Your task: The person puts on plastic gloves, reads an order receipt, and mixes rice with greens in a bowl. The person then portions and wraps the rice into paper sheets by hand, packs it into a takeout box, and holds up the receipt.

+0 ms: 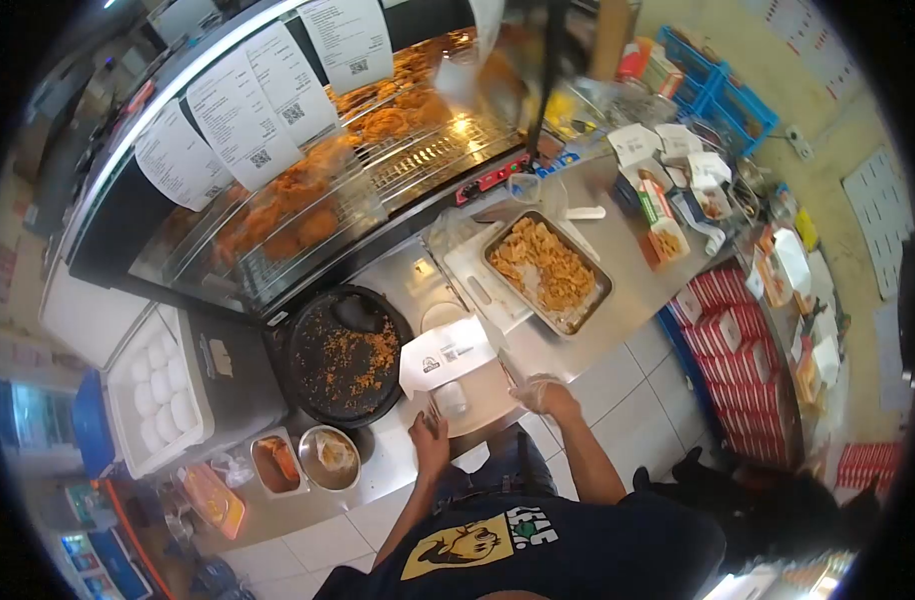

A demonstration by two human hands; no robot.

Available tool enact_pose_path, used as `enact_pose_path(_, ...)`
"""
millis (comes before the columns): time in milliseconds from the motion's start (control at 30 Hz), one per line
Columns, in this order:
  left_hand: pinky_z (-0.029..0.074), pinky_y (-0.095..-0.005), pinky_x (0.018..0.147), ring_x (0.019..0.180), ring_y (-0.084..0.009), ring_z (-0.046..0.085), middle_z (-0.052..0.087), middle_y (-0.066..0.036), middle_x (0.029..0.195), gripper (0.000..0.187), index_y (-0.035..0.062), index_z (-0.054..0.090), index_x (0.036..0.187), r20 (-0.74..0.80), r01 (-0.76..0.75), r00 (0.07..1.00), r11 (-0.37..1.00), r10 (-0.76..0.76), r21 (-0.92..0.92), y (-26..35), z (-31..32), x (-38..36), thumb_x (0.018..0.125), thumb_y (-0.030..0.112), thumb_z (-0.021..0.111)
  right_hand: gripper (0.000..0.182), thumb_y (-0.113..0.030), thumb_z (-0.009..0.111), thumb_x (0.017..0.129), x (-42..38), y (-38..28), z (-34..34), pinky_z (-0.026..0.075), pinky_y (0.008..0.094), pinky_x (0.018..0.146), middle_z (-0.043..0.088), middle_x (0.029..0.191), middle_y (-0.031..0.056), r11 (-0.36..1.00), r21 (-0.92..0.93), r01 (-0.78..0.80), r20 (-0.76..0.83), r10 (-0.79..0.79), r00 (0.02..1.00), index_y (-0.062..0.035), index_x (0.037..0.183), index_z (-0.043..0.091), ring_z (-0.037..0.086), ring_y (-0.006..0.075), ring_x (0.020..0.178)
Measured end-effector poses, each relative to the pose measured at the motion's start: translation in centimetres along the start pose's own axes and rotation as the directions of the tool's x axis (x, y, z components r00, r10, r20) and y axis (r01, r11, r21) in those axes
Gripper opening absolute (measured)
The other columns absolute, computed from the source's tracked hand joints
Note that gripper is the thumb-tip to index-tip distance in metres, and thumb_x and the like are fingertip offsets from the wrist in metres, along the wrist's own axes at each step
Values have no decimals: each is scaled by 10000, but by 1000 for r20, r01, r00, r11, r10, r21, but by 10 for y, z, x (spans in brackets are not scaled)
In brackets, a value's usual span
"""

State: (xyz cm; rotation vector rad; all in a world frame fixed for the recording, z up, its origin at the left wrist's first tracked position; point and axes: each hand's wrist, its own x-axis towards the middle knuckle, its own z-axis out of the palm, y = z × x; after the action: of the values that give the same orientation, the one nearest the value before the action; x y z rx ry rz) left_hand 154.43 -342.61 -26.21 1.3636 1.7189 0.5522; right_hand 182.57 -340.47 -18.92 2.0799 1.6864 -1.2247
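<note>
An open white takeaway box (444, 354) with a printed lid stands at the counter's front edge, a small clear cup (451, 398) inside its lower part. My left hand (430, 436) is at the box's left front side, fingers apart and close to its edge. On the right side of the box is my right hand (546, 394), in a clear plastic glove, its fingers bent together; anything between them is too small to tell. Beyond it a metal tray (606, 290) of fried pieces rests partly on a white board. A round black pan (303, 350) with crumbs lies left of the box.
Behind the counter (378, 480) stands a heated glass display (358, 190) of fried food with receipts on it. A cooler box (228, 390) is left, near a steel bowl (330, 459) and a sauce container (278, 463). Stacked red boxes (728, 350) and opened boxes are right.
</note>
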Motion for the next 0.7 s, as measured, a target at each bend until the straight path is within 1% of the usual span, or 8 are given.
enact_pose_path(267, 511, -261, 545, 591, -140, 637, 673, -90, 738, 166, -16, 653, 960, -2, 498, 867, 867, -498, 4, -4, -82, -32, 829, 83, 679, 304, -284, 496, 948, 113, 8, -139, 498, 415, 827, 668, 1009, 194, 826, -206, 524, -632, -521, 573, -61, 1072, 661, 632, 335, 930)
enact_pose_path(367, 470, -233, 450, 522, -147, 604, 635, -53, 701, 274, 1, 626, 1039, -121, 172, 951, 811, -285, -559, 66, -113, -42, 783, 51, 710, 312, -284, 523, 928, 91, -92, -266, 507, 441, 767, 668, 946, 210, 894, -239, 378, -638, -438, 633, -82, 1143, 625, 645, 341, 889)
enact_pose_path(400, 533, -301, 544, 635, -154, 636, 659, -89, 810, 342, -6, 595, 1128, -92, 338, 929, 922, -359, -187, 121, -150, -36, 800, 49, 676, 318, -268, 521, 927, 85, -119, -291, 510, 446, 763, 661, 995, 206, 895, -262, 362, -671, -438, 598, -82, 1170, 608, 646, 348, 886)
enact_pose_path(467, 419, -255, 577, 666, -116, 547, 604, -47, 777, 295, 14, 634, 1008, -374, -130, 926, 972, 48, -197, 148, -208, -24, 812, 235, 645, 337, -250, 522, 922, 105, -157, -327, 500, 444, 818, 635, 1112, 196, 882, -370, 293, -644, -471, 603, -87, 1209, 590, 630, 352, 951)
enact_pose_path(567, 445, -327, 852, 934, -209, 528, 557, -98, 1043, 735, 33, 572, 1072, -647, -888, 450, 384, 616, -252, 268, -333, -75, 811, 719, 545, 356, -255, 526, 916, 156, -194, -353, 468, 439, 867, 612, 1155, 190, 825, -534, 186, -586, -520, 621, -94, 1228, 581, 595, 342, 1013)
enact_pose_path(600, 448, -333, 826, 935, -206, 541, 571, -114, 1066, 795, 47, 587, 1070, -994, -982, 91, -161, 60, -100, 352, -332, -93, 728, 765, 591, 362, -257, 528, 914, 169, -202, -358, 457, 438, 884, 605, 1169, 188, 808, -569, 151, -588, -528, 613, -96, 1235, 578, 584, 339, 1033)
enact_pose_path(633, 301, -476, 971, 1126, -265, 458, 508, -128, 1232, 695, 111, 541, 1202, -792, -999, 23, 40, 611, 1, 411, -359, -122, 769, 647, 628, 369, -258, 529, 912, 177, -208, -362, 446, 436, 900, 597, 1183, 186, 795, -593, 126, -596, -539, 595, -99, 1241, 575, 572, 336, 1054)
enact_pose_path(700, 305, -477, 971, 1116, -271, 462, 509, -137, 1227, 688, 101, 541, 1201, -541, -990, -131, -137, 831, 29, 447, -353, -136, 775, 635, 620, 383, -262, 532, 907, 186, -214, -366, 425, 433, 933, 583, 1211, 182, 777, -624, 85, -620, -559, 550, -103, 1254, 569, 549, 329, 1095)
